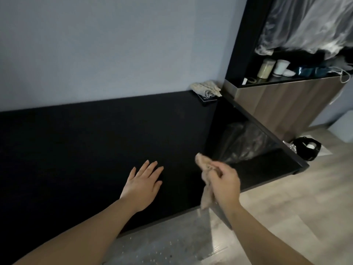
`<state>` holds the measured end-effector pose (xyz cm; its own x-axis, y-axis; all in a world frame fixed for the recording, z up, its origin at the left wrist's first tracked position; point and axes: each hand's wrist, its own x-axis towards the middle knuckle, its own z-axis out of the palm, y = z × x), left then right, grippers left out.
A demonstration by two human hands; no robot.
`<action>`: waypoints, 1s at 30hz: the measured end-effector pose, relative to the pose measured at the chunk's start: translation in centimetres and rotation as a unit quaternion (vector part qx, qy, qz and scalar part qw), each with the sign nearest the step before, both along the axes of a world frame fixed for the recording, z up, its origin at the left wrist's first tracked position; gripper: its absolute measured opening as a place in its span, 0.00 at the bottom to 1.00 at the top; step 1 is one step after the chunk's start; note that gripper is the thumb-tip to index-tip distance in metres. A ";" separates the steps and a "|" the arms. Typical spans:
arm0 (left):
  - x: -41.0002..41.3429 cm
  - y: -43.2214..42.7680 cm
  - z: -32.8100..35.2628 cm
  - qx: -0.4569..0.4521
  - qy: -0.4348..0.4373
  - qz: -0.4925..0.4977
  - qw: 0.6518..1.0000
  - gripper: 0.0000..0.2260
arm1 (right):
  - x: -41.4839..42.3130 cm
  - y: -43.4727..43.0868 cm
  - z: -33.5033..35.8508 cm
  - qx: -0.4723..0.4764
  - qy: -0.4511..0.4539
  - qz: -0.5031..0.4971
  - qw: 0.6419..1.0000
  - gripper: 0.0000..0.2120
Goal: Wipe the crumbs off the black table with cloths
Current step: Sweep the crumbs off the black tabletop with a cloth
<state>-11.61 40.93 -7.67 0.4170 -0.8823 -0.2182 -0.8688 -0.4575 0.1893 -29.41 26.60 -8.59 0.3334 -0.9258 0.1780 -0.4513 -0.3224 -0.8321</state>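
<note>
The black table [86, 150] fills the left and middle of the view. My left hand [142, 185] lies flat on it with fingers straight and spread. My right hand [224, 185] is raised above the table's right front corner and grips a crumpled beige cloth [205, 169], which hangs down past the wrist. A second pale cloth [207, 89] lies bunched at the table's far right corner against the wall. Crumbs are too small to make out on the dark top.
A bin lined with a black plastic bag [246, 142] sits right of the table. Behind it a wooden cabinet [282, 104] carries jars and cups. A clear plastic sheet [168, 238] lies on the floor below the table's front edge.
</note>
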 end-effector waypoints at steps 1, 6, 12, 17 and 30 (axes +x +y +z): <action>0.1 -1.3 0.1 -0.001 -0.006 -0.003 1.000 0.23 | -0.3 -1.7 0.0 -0.033 0.023 -0.058 0.998 0.11; 0.7 -8.8 -0.5 -0.013 -0.015 0.056 0.998 0.25 | -1.7 -10.1 -1.3 -0.035 0.217 -0.148 0.964 0.18; -0.3 -14.5 -2.5 0.023 -0.018 0.174 0.984 0.28 | -0.3 -20.6 -2.2 -0.029 0.295 -0.131 0.946 0.19; -0.9 -14.5 -3.0 0.029 -0.052 0.203 0.977 0.28 | 2.6 -28.5 -1.9 -0.020 0.309 -0.113 0.944 0.19; -1.6 -15.4 -2.6 0.063 -0.045 0.232 0.970 0.26 | 2.4 -21.5 -2.2 -0.200 0.294 0.323 0.877 0.21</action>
<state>-13.24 25.52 -10.25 0.7848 -0.5639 -0.2571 -0.5744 -0.8176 0.0401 -27.02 5.11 -10.76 0.9084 -0.4127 0.0667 -0.3800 -0.8817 -0.2795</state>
